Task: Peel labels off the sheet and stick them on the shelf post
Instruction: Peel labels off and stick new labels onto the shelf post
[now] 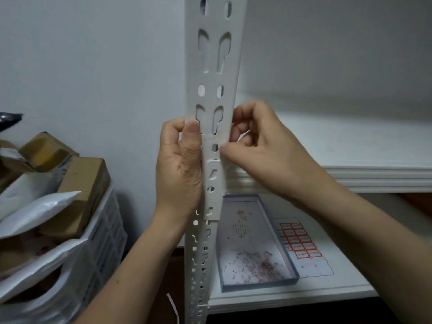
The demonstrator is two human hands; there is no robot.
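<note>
A white slotted shelf post (211, 57) runs up the middle of the view. My left hand (180, 169) grips its left edge, thumb pressed on the front face. My right hand (261, 146) is at the post's right edge, fingers curled, fingertips touching the metal beside a small hole; a thin white sliver of paper (243, 135) shows between its fingers. The label sheet (301, 246), with red-bordered labels in two columns and bare backing below, lies on the lower shelf, right of a tray.
A shallow grey-rimmed tray (293, 263) holding paper scraps sits on the lower shelf board (280, 298). An upper shelf board (374, 169) runs right. A white crate (102, 232) with boxes and padded bags stands at left. A paper strip (173, 307) lies on the floor.
</note>
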